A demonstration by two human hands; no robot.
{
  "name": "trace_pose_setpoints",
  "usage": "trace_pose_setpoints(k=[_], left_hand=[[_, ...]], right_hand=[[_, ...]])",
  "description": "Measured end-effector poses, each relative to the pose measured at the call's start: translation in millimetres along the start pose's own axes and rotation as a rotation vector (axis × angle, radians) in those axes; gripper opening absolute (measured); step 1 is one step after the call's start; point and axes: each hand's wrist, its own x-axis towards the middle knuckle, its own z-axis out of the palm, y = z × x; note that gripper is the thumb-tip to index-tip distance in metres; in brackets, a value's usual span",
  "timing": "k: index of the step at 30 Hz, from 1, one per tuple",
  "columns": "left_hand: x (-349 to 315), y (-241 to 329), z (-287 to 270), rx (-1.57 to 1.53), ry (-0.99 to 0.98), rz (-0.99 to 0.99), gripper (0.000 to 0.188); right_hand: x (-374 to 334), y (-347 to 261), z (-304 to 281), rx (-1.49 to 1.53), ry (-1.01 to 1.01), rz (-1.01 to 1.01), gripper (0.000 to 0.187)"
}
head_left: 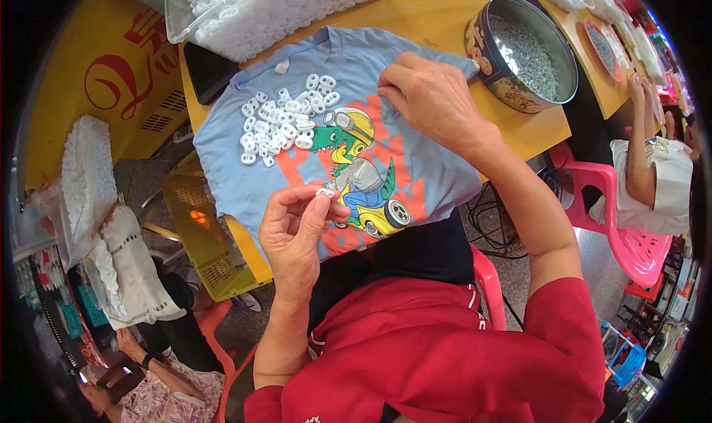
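Left hand (293, 230) pinching a white two-holed plastic piece (324, 192) above a blue T-shirt (437, 172)
The piece sat between thumb and fingertips, over the shirt's dinosaur print, while the right hand (437, 100) reached across the shirt's upper right with its thumb and fingers drawn together — whether they gripped anything could not be told; a loose pile of similar white pieces (278, 123) lay on the shirt to the left of that hand, a round tin (486, 71) of small silvery parts stood on the yellow table (437, 11) to its right, and a clear bin (297, 19) full of white pieces stood beyond the shirt
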Motion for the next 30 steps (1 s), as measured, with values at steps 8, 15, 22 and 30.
trace_pose_setpoints(k=[8, 15, 22, 30], left_hand=[[0, -2, -3, -0.066, -0.011, -0.049, 0.016], [1, -2, -6, -0.096, 0.022, -0.11, 0.014], [-1, -3, -7, -0.197, -0.008, -0.129, 0.014], [-8, 3, 4, -0.155, 0.0, -0.009, 0.014]], right_hand=[[22, 3, -5, -0.13, -0.135, -0.105, 0.009], [31, 0, -5, -0.279, -0.238, -0.215, 0.008], [7, -19, -33, 0.318, -0.115, -0.032, 0.014], [-51, -83, -11, 1.323, -0.183, 0.333, 0.02]])
